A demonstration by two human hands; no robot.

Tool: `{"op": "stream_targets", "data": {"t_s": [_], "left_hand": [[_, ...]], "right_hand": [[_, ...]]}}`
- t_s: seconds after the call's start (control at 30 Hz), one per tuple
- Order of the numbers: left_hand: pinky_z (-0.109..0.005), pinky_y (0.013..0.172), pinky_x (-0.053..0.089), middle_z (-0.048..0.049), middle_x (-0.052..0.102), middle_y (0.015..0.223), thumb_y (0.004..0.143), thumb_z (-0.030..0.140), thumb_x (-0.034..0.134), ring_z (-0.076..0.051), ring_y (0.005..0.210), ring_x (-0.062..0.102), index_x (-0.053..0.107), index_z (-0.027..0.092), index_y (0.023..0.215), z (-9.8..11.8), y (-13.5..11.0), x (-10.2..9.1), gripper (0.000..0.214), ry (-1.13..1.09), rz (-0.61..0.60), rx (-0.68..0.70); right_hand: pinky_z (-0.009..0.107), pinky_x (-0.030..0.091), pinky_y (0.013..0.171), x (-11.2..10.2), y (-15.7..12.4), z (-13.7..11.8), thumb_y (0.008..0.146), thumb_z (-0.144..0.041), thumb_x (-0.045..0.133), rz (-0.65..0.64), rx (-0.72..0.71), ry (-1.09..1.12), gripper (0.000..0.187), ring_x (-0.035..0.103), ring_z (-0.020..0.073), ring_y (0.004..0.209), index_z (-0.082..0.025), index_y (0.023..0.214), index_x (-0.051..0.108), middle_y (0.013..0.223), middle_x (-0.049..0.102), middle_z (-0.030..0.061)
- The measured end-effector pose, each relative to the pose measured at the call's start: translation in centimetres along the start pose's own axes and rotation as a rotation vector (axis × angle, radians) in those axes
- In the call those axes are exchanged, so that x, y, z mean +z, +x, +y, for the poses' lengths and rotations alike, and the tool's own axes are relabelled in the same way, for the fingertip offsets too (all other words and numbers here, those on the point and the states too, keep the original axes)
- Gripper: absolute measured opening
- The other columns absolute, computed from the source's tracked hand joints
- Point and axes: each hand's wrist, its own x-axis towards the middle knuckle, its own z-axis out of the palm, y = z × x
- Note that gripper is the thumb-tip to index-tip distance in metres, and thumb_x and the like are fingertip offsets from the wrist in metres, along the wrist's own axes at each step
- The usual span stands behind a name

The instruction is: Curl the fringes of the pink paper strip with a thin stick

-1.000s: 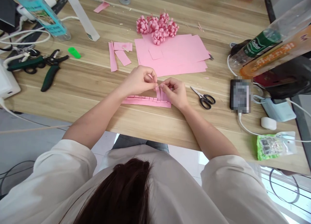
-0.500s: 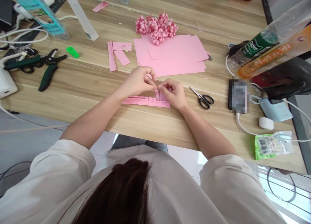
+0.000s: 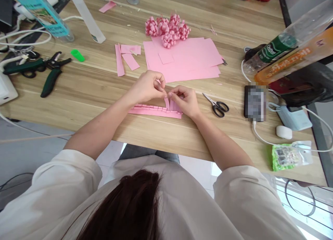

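Note:
A fringed strip of pink paper (image 3: 156,111) lies near the table's front edge, its cut tabs folded over along the left part. My left hand (image 3: 151,85) is closed in a pinch on one upright tab of the strip. Beside it my right hand (image 3: 186,99) pinches the neighbouring tabs, its fingertips almost touching the left ones. The fingers partly hide the tab ends. Black-handled scissors (image 3: 220,108) lie to the right of my right hand. Pink paper sheets (image 3: 187,66) are spread beyond both hands, with curled pink paper flowers (image 3: 169,30) at their far edge.
Pink paper scraps (image 3: 130,61), a green cap (image 3: 77,55) and dark green pliers (image 3: 53,71) lie to the left. A blue bottle (image 3: 47,16) stands behind them. At right are plastic bottles (image 3: 278,49), a phone-like device (image 3: 255,102), a white case (image 3: 284,132) and a green packet (image 3: 286,156).
The paper strip has shifted slightly down and left under my hands. The pinched tabs stand a little farther apart, and my left hand has moved slightly left.

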Motion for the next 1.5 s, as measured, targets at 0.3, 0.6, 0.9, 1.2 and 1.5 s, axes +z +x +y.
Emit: {"op": "stream_targets", "data": {"t_s": [0.3, 0.6, 0.9, 1.2, 1.5], "left_hand": [[-0.025, 0.061, 0.051, -0.0021, 0.072, 0.066, 0.061, 0.012, 0.077, -0.023, 0.072, 0.075, 0.045, 0.018, 0.068, 0.07, -0.12, -0.1, 0.033, -0.047, -0.045, -0.038], [-0.022, 0.061, 0.049, 0.0018, 0.069, 0.065, 0.063, 0.015, 0.076, -0.018, 0.071, 0.074, 0.041, 0.019, 0.068, 0.11, -0.12, -0.26, 0.035, -0.026, -0.085, -0.026], [-0.022, 0.057, 0.049, -0.0002, 0.068, 0.059, 0.061, 0.011, 0.077, -0.019, 0.067, 0.074, 0.04, 0.02, 0.065, -0.64, 0.12, -0.13, 0.039, -0.121, -0.08, 0.03], [-0.022, 0.058, 0.05, 0.0002, 0.066, 0.058, 0.061, 0.003, 0.076, -0.019, 0.066, 0.074, 0.038, 0.019, 0.064, -0.28, 0.04, -0.04, 0.041, -0.111, -0.095, 0.015], [-0.02, 0.055, 0.049, 0.0023, 0.064, 0.059, 0.061, 0.009, 0.079, -0.016, 0.064, 0.073, 0.037, 0.019, 0.064, -0.43, 0.03, -0.01, 0.043, -0.11, -0.099, 0.022]], "right_hand": [[0.027, 0.042, 0.057, -0.09, -0.03, -0.21, 0.084, -0.038, 0.067, -0.038, -0.008, 0.045, 0.021, 0.057, 0.0126, 0.06, -0.018, 0.078, 0.07, 0.071, 0.069, 0.0022], [0.027, 0.043, 0.058, -0.06, -0.04, -0.13, 0.084, -0.04, 0.066, -0.054, 0.003, 0.048, 0.022, 0.059, 0.0138, 0.064, -0.018, 0.079, 0.07, 0.073, 0.071, 0.0032], [0.027, 0.042, 0.056, -0.01, -0.11, -0.45, 0.081, -0.035, 0.065, -0.028, 0.012, -0.008, 0.018, 0.054, 0.0127, 0.058, -0.019, 0.078, 0.071, 0.069, 0.069, 0.0015], [0.027, 0.043, 0.055, -0.11, -0.2, -0.62, 0.081, -0.034, 0.066, -0.048, 0.008, 0.015, 0.016, 0.057, 0.0133, 0.058, -0.019, 0.078, 0.071, 0.07, 0.071, 0.0024], [0.026, 0.042, 0.054, -0.11, -0.16, -0.5, 0.081, -0.032, 0.066, -0.044, -0.009, -0.013, 0.014, 0.055, 0.0124, 0.057, -0.019, 0.078, 0.072, 0.071, 0.071, 0.0018]]}}
